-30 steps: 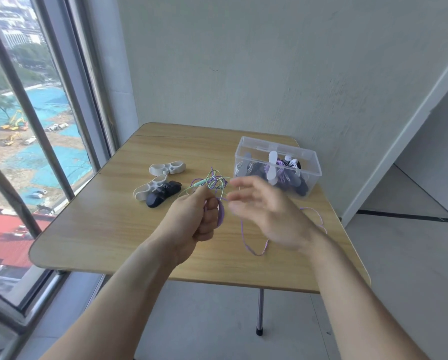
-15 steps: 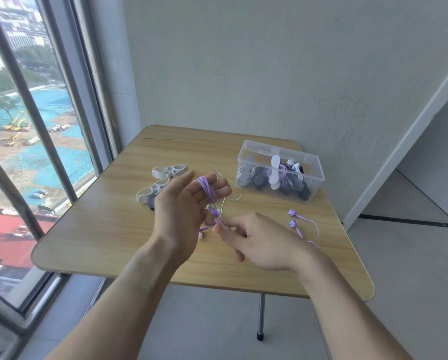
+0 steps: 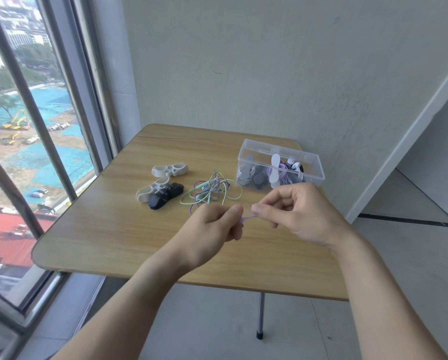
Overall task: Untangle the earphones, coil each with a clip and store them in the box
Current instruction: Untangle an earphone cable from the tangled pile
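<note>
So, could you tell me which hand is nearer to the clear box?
The right hand, just in front of the clear box. The left hand is farther off, toward the window side.

Two hands: left hand point(image 3: 212, 229), right hand point(image 3: 298, 214), one short purple cord point(image 3: 247, 218) between them. One table point(image 3: 113, 229), one clear box point(image 3: 280, 170) with several coiled earphones inside, exact number unclear. Three loose clips: two white clips point(image 3: 169, 169) point(image 3: 152, 189), one black clip point(image 3: 165, 196); one tangle of earphones point(image 3: 211, 192) in green and purple.
</note>
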A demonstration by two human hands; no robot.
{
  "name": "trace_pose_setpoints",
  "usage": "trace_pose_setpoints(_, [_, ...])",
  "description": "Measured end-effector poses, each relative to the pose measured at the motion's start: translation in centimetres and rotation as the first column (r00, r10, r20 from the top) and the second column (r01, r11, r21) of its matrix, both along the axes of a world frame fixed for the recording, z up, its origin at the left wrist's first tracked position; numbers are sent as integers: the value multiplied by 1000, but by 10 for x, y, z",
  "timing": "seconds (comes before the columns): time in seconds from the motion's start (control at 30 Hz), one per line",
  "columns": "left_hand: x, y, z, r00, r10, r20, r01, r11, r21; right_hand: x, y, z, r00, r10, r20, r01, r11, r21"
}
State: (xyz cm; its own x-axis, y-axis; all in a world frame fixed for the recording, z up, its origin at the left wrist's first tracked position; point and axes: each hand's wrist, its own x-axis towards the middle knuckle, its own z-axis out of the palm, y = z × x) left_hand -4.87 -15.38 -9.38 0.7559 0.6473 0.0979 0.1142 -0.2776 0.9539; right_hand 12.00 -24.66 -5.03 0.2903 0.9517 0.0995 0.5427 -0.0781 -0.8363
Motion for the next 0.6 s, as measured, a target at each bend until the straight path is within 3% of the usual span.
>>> trace_pose_setpoints(0.1, [1,3,10,973,98,211,-22,942,-335,5,0,-5,1000,-15,-24,16,1000,18])
trace_pose_setpoints(0.17, [-1,6,15,911,161,379,112,789,-604,4,2,-9,999,-21,-28,21,999,31])
trace_pose_setpoints(0.23, [-6,10,19,829,233,509,260,645,-718,-1,5,-13,1000,-21,4,21,999,25])
trace_pose_setpoints(0.3, [-12,13,22,754,290,590,357,573,-738,-11,8,-17,997,6,78,-5,1000,-11])
trace_pose_setpoints(0.4, [-14,15,23,721,332,609,328,610,-721,-30,12,-24,979,96,179,-83,993,-80])
trace_pose_setpoints(0.47, [-11,17,20,763,352,542,150,720,-678,-41,14,-26,972,148,181,-135,987,-86])
trace_pose_setpoints(0.53, [-9,16,17,839,350,416,-138,877,-461,-47,14,-25,967,195,165,-183,980,-83])
trace_pose_setpoints(0.6, [-10,14,14,889,313,335,-230,937,-264,-48,13,-19,973,196,119,-191,980,-51])
